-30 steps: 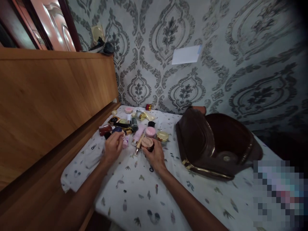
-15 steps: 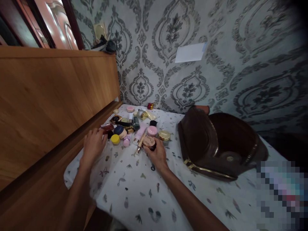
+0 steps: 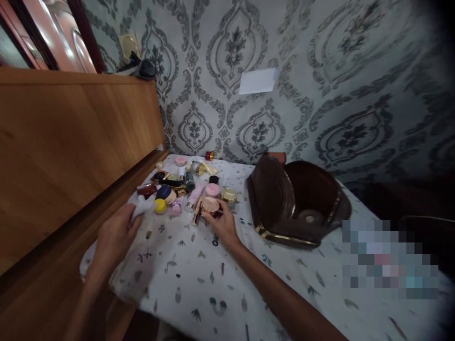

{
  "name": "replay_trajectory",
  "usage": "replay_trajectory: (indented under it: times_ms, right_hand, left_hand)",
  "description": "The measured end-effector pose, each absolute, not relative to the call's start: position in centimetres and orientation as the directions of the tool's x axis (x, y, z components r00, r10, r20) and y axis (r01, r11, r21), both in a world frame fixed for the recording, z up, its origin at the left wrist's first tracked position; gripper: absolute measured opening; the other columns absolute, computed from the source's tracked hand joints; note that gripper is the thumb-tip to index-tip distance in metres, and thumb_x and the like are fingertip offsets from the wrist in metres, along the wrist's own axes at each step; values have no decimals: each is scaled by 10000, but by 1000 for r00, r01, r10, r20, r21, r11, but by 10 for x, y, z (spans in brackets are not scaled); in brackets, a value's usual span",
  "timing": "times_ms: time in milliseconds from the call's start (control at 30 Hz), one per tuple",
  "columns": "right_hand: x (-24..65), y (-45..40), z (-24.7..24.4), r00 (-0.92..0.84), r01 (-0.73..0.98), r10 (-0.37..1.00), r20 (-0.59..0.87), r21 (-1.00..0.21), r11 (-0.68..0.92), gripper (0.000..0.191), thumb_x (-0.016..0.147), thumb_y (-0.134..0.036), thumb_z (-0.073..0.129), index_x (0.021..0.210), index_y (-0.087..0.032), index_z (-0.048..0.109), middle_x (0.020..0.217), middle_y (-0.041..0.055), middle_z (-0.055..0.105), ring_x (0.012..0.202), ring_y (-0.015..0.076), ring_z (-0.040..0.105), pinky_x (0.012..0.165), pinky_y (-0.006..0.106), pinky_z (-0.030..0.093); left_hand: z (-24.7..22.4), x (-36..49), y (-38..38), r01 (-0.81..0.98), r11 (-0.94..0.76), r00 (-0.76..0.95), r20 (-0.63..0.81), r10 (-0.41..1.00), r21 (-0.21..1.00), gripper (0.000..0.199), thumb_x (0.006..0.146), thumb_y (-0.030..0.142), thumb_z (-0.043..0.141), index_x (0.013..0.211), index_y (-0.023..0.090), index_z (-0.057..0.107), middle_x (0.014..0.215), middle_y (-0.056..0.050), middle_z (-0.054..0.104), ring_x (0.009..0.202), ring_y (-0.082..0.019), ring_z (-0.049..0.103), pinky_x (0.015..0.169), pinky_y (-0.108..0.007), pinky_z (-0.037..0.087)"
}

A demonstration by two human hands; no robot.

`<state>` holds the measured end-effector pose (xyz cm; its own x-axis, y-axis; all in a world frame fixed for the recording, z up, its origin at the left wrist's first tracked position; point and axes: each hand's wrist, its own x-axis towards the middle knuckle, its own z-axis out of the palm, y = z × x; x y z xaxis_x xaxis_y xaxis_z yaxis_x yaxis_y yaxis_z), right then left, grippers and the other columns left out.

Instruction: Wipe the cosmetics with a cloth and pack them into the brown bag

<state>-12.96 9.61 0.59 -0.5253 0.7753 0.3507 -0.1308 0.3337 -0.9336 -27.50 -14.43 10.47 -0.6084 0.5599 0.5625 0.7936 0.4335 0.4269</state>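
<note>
Several cosmetics lie in a cluster on the patterned white cloth [image 3: 199,284]. My right hand [image 3: 225,225] is closed on a round rose-gold compact [image 3: 210,204] at the cluster's near edge. Beside it are a pink round jar [image 3: 212,190], a gold-rimmed compact [image 3: 229,195] and a pink tube [image 3: 196,195]. At the left, my left hand [image 3: 115,232] pinches a crumpled white tissue [image 3: 144,204]. Close to the tissue are a yellow-lidded jar [image 3: 160,206], a dark blue-lidded jar [image 3: 166,193] and a dark red item [image 3: 147,190].
An open dark brown bag [image 3: 270,203] stands right of the cosmetics. A wooden cabinet [image 3: 78,142] borders the left side. Patterned wallpaper rises behind, with a white paper [image 3: 258,81] on it. A blurred-out object [image 3: 387,260] lies at the right.
My left hand now holds a white tissue and has moved down and left, away from the dark red item. The compact in my right hand has tilted. The whole view has shifted.
</note>
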Motion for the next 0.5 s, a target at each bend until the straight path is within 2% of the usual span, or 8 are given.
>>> replay_trajectory:
  times_ms: [100, 167, 200, 267, 367, 500]
  right_hand:
    - [-117, 85, 15, -546, -101, 750, 373, -918, 383, 456, 655, -337, 758, 1055, -188, 598, 1035, 72, 610, 946, 243, 594, 799, 364, 507]
    - [-107, 76, 19, -535, -67, 722, 439, -874, 482, 365, 680, -292, 712, 1016, -200, 604, 969, 55, 601, 900, 235, 586, 772, 355, 500]
    - [-102, 72, 20, -524, -51, 708, 473, -847, 529, 311, 691, -264, 679, 986, -204, 603, 937, 47, 595, 873, 229, 579, 764, 351, 495]
    - [-92, 66, 23, -498, -33, 692, 522, -809, 586, 221, 702, -220, 618, 921, -205, 589, 897, 42, 579, 827, 216, 563, 743, 341, 486]
    - [-77, 64, 26, -471, -11, 705, 530, -803, 596, 170, 689, -229, 637, 846, -206, 576, 859, 34, 565, 799, 212, 548, 719, 327, 478]
    - [-64, 69, 29, -484, -59, 760, 433, -883, 465, 373, 614, -264, 766, 959, -210, 635, 913, 36, 603, 867, 232, 579, 777, 347, 486]
  left_hand:
    - [114, -245, -96, 884, 250, -446, 555, 702, 394, 209, 898, 407, 495, 824, 222, 559, 966, -74, 633, 879, -243, 612, 750, -346, 487]
    - [106, -221, -61, 905, 68, -310, 541, 782, 420, 189, 924, 371, 469, 896, 208, 561, 1188, -119, 599, 1105, -262, 574, 934, -392, 464]
    - [98, -210, -46, 894, 6, -266, 522, 810, 447, 170, 931, 346, 456, 938, 206, 552, 1217, -128, 590, 1135, -260, 562, 957, -397, 457]
    - [83, -193, -21, 857, -25, -230, 424, 876, 515, 150, 941, 317, 432, 981, 204, 523, 1061, -115, 635, 986, -246, 611, 858, -385, 497]
    - [69, -184, 2, 794, 16, -287, 351, 891, 608, 160, 945, 316, 410, 1011, 196, 494, 896, -85, 632, 857, -254, 620, 784, -399, 501]
    - [67, -193, 16, 631, -37, -356, 332, 874, 775, 275, 933, 340, 439, 1158, 196, 508, 1045, -87, 651, 986, -238, 616, 898, -398, 480]
